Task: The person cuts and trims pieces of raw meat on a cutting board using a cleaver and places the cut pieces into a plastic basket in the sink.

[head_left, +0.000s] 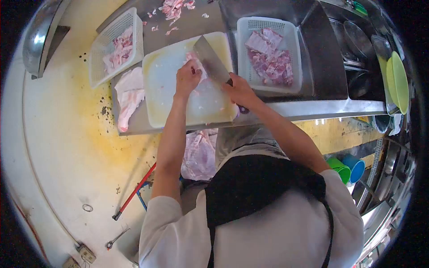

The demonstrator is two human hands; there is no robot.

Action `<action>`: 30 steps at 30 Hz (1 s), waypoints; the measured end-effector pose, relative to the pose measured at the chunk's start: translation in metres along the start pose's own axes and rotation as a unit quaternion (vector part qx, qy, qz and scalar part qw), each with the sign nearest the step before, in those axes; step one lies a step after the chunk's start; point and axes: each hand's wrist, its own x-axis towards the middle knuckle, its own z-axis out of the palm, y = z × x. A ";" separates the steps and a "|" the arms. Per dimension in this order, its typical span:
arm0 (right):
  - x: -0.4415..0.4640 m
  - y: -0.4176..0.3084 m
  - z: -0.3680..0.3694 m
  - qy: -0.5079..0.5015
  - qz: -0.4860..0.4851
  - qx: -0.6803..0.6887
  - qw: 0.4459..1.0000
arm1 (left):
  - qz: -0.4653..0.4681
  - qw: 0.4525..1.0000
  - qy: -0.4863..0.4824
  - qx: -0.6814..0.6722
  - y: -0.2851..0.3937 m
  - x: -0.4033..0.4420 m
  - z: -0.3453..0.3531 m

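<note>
My right hand is wrapped round the dark handle of a cleaver. Its broad blade slants up and to the left over a white cutting board. Just left of the blade, my left hand is closed, fingers curled on a pale pink piece of meat. The hand and blade hide part of that piece. Left of the board lies a larger joint of meat with pale skin or fat.
Cut meat fills part of a white basket on the right and another basket on the left. Trimmings lie on the metal counter behind the board. More meat sits below the counter edge. A sink is further right.
</note>
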 end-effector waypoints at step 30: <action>-0.124 -0.013 -0.078 -0.044 0.127 0.017 0.991 | -0.144 0.988 0.042 0.048 -0.010 0.013 0.018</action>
